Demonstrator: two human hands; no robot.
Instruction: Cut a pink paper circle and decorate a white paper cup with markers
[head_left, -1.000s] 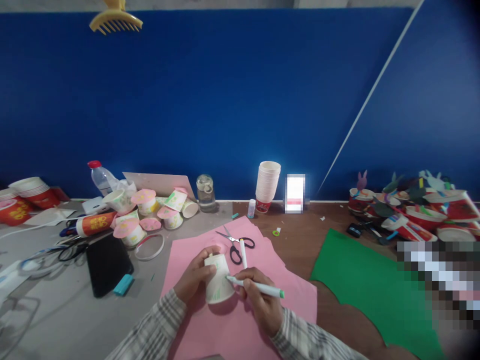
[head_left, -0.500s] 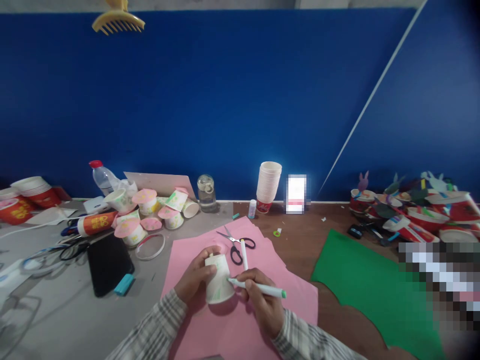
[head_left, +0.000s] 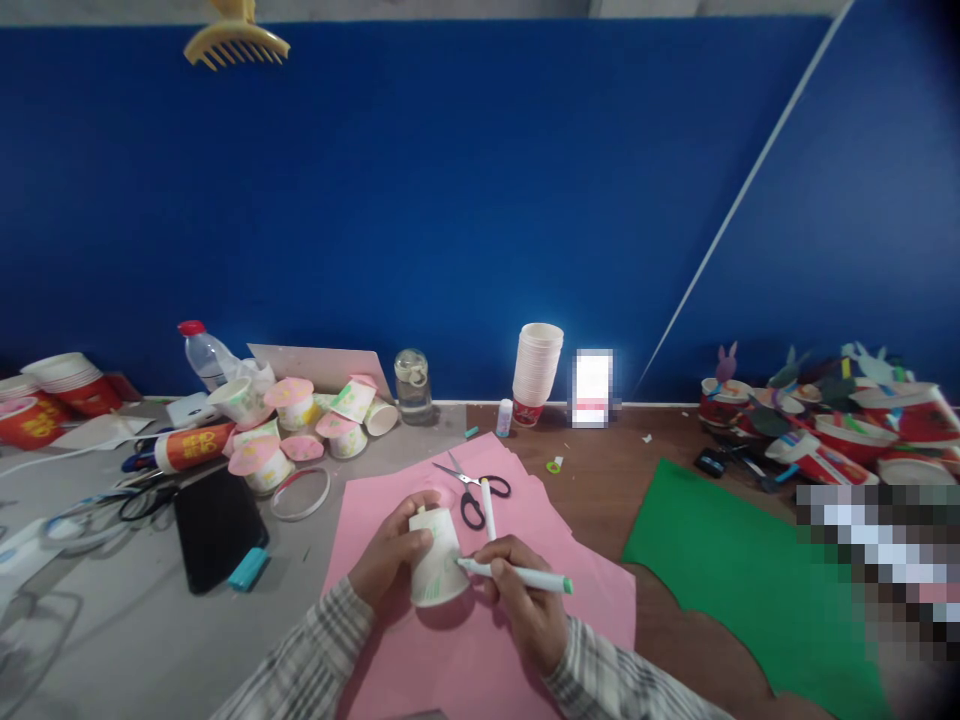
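Note:
A white paper cup [head_left: 441, 578] with green marks on its side is held upside down in my left hand [head_left: 391, 553], thumb across its wall. My right hand [head_left: 525, 605] grips a white marker with a green end [head_left: 529, 576], and its tip meets the right side of the cup. Both hands are over a pink paper sheet [head_left: 480, 670]. Just beyond them, black-handled scissors [head_left: 472, 490] lie spread on the pink sheet. A second white marker with a yellow end [head_left: 487, 505] rests beside the scissors, its near end close to my right hand.
Several pink-topped decorated cups [head_left: 291, 402] cluster at the left, near a black phone [head_left: 219, 528] and a blue cap-like piece [head_left: 248, 569]. A glass bottle [head_left: 413, 388] and a cup stack [head_left: 538, 370] stand at the back. Green paper [head_left: 720, 560] and red cups [head_left: 855, 440] lie right.
The cup has tilted very slightly in my left hand. The marker tip stays against its right side; the other things have not moved.

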